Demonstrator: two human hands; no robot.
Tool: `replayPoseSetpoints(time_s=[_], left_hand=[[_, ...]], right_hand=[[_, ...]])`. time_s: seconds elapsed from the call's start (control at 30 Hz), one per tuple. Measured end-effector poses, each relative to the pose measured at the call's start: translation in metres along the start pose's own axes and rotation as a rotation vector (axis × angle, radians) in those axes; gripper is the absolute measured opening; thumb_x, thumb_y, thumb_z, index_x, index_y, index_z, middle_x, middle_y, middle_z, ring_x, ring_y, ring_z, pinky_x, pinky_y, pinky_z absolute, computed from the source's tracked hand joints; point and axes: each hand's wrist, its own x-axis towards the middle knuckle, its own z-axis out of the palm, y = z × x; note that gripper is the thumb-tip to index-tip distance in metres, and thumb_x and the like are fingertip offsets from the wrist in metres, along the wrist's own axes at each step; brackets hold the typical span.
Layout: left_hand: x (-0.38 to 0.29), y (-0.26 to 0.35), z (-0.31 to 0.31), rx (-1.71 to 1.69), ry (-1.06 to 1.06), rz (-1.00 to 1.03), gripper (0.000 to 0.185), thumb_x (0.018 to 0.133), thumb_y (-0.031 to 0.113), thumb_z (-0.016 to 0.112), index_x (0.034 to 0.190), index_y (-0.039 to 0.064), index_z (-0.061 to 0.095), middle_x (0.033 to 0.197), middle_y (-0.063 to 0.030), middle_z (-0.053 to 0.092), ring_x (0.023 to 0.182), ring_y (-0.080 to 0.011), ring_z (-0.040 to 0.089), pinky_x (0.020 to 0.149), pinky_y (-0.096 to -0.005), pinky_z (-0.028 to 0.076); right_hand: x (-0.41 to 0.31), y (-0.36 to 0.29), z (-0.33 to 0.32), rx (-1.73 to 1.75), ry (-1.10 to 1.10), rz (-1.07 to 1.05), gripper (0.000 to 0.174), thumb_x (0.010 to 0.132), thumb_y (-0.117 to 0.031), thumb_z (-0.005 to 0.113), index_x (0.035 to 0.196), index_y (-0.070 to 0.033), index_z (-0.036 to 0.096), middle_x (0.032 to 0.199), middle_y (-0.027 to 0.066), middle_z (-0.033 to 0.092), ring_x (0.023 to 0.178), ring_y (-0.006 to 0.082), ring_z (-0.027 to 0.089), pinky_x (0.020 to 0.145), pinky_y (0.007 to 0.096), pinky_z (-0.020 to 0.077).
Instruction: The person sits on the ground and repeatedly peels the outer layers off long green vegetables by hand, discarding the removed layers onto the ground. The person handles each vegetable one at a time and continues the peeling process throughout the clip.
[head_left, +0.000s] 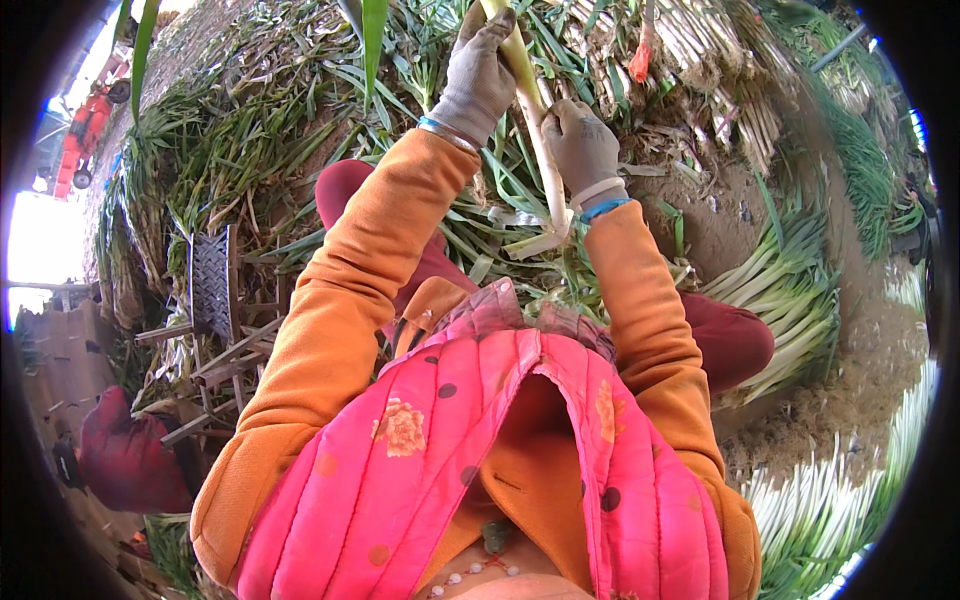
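Note:
In a grey knit work glove, my left hand (480, 75) is closed around the upper stalk of a large green onion (529, 97) near the top of the view. The stalk slants down to the right, and a loose peeled leaf layer (536, 244) hangs bent at its lower end. My right hand (581, 142), also gloved, is curled against the right side of the stalk, its fingertips at the outer skin; whether they pinch a strip of it is too small to tell. Stripped green leaves (517, 187) lie beneath both hands.
Unpeeled green onions (720, 67) are heaped ahead on the right. A bundle with pale stalks (787, 292) lies by my right knee, rows of white-stalked ones (817, 495) behind it. Leaf piles (247, 135) and a woven-seat wooden chair (212, 281) stand left. A red vehicle (82, 139) is farther off.

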Motion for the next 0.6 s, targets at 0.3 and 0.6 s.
replayPoseSetpoints(time_s=[0.3,0.6], left_hand=[[0.005,0.031,-0.013,0.015,0.103,0.018,0.050,0.093,0.062,0.049,0.111,0.016,0.056,0.085,-0.0030,0.061,0.071,-0.0192,0.059,0.065,-0.0380,0.055],[0.048,0.077,-0.055,-0.041,0.223,0.201,0.061,0.087,0.074,0.044,0.091,0.015,0.057,0.068,-0.0026,0.055,0.061,-0.0191,0.054,0.058,-0.0352,0.049]], right_hand=[[-0.037,0.000,-0.003,1.777,-0.125,0.704,0.013,0.096,-0.020,0.057,0.096,-0.007,0.061,0.072,-0.0007,0.057,0.056,0.0068,0.050,0.047,0.0196,0.0415],[-0.158,0.125,-0.021,-0.046,-0.736,-0.097,0.024,0.093,-0.026,0.053,0.100,-0.005,0.063,0.082,0.0146,0.066,0.074,0.0310,0.065,0.065,0.0397,0.0509]])
